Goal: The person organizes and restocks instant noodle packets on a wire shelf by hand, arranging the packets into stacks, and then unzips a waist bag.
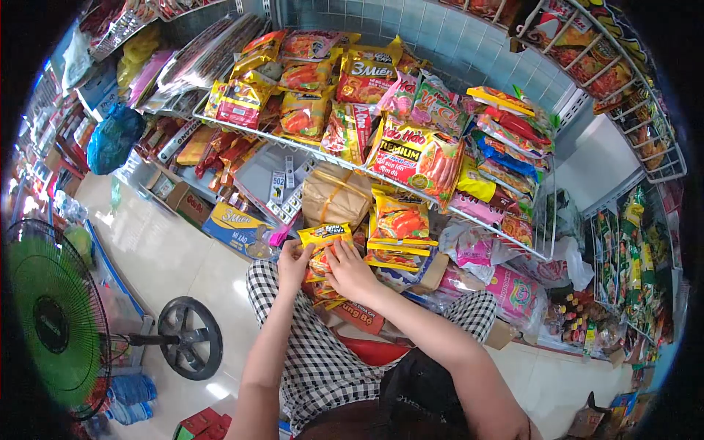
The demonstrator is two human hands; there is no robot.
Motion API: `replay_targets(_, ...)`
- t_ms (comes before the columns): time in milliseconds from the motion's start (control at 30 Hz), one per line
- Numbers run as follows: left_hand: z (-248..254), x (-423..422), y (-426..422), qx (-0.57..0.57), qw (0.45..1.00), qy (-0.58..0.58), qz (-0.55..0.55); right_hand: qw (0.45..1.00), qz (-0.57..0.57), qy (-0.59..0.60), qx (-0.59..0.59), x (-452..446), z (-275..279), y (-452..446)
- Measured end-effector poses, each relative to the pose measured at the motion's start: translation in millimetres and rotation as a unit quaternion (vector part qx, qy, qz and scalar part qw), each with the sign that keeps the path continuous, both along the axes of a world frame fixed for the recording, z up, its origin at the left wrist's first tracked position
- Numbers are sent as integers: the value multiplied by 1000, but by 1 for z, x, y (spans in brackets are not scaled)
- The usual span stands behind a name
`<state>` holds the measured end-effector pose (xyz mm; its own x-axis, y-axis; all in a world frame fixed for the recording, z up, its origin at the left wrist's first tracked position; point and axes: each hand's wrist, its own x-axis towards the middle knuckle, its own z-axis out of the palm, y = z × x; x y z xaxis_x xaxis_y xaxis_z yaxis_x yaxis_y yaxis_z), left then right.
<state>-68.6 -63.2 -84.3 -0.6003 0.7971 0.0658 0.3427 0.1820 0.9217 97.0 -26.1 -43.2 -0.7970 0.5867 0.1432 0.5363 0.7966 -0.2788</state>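
Observation:
A yellow and orange instant noodle packet [320, 236] is between my hands, above my lap and in front of the shelf. My left hand [293, 265] grips its left edge with bent fingers. Across its right side lies my right hand [350, 271], fingers stretched out on the wrapper and thumb hidden. More packets in similar wrappers show under and behind my hands, partly covered. Right of them stands a stack of noodle packets [400, 224]. A brown paper-wrapped bundle [336, 196] is just behind, and a pink object [279, 235] lies left of my left hand.
A white wire shelf [293, 144] full of noodle packets, including a Hao Hao Premium pack [414, 161], runs across in front. A blue and yellow carton [238, 229] sits below it. A green fan [55, 323] with a round black base [189, 338] stands at left.

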Motion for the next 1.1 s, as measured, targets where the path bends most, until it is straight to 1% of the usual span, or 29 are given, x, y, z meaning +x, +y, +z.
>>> replay_targets(67,-3,0,-1,3,1000,6,-5,1000,0,2,-3,0,-2,-1)
replay_targets(133,-20,-1,0,35,998,-43,2,1000,2,-2,1,1,2,-3)
replay_targets(167,-27,-1,-1,44,998,-36,12,1000,0,-4,0,1,3,-4)
replay_targets(200,-32,1,-1,63,995,-72,16,1000,-2,-5,-2,1,4,-5)
replay_targets(267,-63,0,1,89,994,-47,45,1000,-6,-11,3,1,4,-6)
replay_targets(333,-35,15,-8,107,991,-45,65,1000,-1,-3,18,2,-2,-7)
replay_targets(433,-28,17,-10,113,991,-36,66,1000,-4,-2,22,2,-2,-7)
replay_targets(500,-26,16,-9,85,994,-18,64,1000,-1,5,26,2,1,-8)
replay_targets(567,-24,16,-10,86,994,-25,65,998,2,-56,-14,2,12,-8)
replay_targets(633,-28,15,-11,78,995,-29,63,999,3,-53,-12,2,12,-8)
replay_targets(700,-50,9,-6,79,994,-37,61,999,-1,-48,-14,3,13,-9)
replay_targets(733,-52,7,-4,75,994,-47,57,999,-1,-46,-8,4,11,-9)
replay_targets(767,-54,5,-3,69,993,-91,42,999,0,-32,-18,5,8,-8)
replay_targets(800,-42,4,-2,74,992,-91,41,999,1,-18,-29,6,7,-6)
replay_targets(867,-11,4,-6,5,981,-184,-57,999,4,-12,-33,9,6,-3)
replay_targets(900,-8,1,-4,-35,985,-143,-89,995,8,37,-92,10,5,1)
replay_targets(933,-5,1,-4,-34,985,-144,-88,985,13,87,-151,10,4,4)
replay_targets(967,-2,1,-4,-41,984,-138,-107,985,14,86,-151,8,1,4)
replay_targets(1000,4,1,-5,-47,982,-132,-126,972,-65,176,-144,6,-3,3)
replay_targets(1033,26,7,-10,-69,974,-172,-130,944,-144,264,-135,5,-7,2)
replay_targets(1067,32,8,-13,-66,974,-173,-130,945,-143,263,-132,5,-10,0)
replay_targets(1100,33,10,-15,-25,964,-223,-143,943,-143,258,-157,4,-13,-1)
